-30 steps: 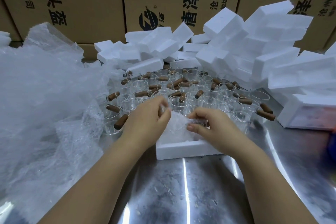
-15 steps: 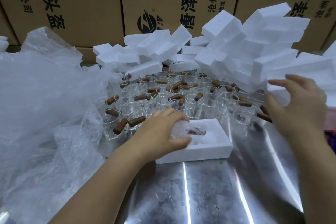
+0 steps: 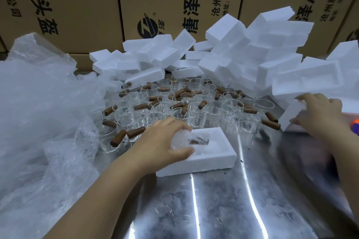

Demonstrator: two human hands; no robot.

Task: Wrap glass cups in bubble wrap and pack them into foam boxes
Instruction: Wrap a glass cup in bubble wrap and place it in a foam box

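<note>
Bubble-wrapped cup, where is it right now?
Head view, centre: the wrapped cup lies in the open foam box, held by the left hand, just in front of the bare glass cups.

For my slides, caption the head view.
Left hand holds wrapped cup in foam box; right hand grips another foam piece.

You are standing at a packing bench in a warehouse or small goods workshop: straight ahead, a wall of big cardboard cartons [image 3: 174, 6], stacked tight and printed with a company logo and Chinese lettering, closes off the back. Your work surface is a scuffed steel table [image 3: 223, 200] that carries stock in bulk: dozens of identical glass cups [image 3: 194, 106] with brown handles set close together, a tumbled pile of white foam boxes [image 3: 252, 48] behind them, and a great loose heap of bubble wrap [image 3: 38, 112] on your left
</note>
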